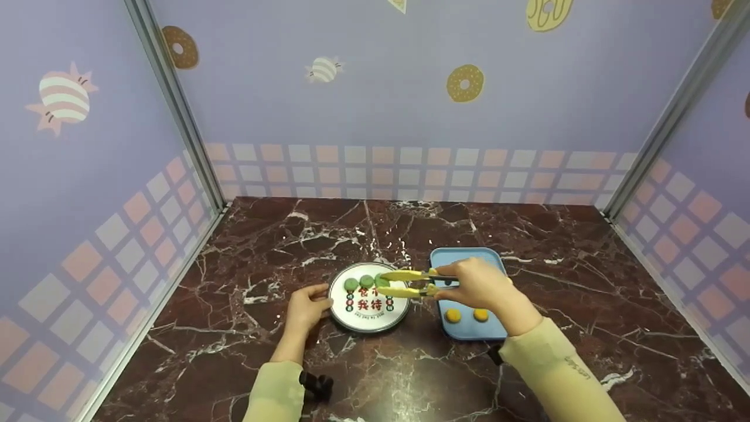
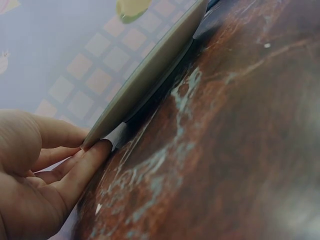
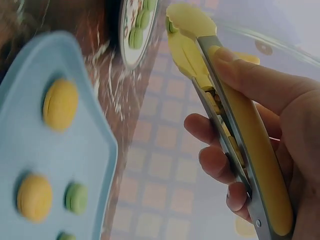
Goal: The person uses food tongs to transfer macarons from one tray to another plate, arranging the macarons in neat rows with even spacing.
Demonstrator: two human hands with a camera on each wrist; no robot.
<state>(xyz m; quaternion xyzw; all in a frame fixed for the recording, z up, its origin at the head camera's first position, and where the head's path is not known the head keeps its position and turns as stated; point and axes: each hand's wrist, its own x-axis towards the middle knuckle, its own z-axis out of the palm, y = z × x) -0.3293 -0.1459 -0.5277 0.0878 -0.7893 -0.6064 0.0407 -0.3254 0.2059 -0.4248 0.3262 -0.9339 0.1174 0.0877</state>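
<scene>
My left hand (image 1: 306, 310) holds the left rim of a round white plate (image 1: 343, 313) with red lettering. In the left wrist view, its fingers (image 2: 60, 132) meet the plate's edge (image 2: 145, 82) close over the tabletop. Green macarons (image 3: 136, 38) sit in a row toward the plate's far side. My right hand (image 1: 480, 287) grips yellow tongs (image 1: 404, 275) with grey metal arms, reaching leftward over the plate. Between the tong heads shows a green macaron (image 3: 171, 26), mostly hidden by them. Beneath the right hand lies a blue tray (image 1: 466, 253).
The tray bears yellow macarons (image 3: 61, 105) and small green macarons (image 3: 76, 198), right of the plate. Dark red marbled tabletop (image 1: 375, 375) surrounds both. Purple patterned panels (image 1: 375, 105) enclose the back and sides.
</scene>
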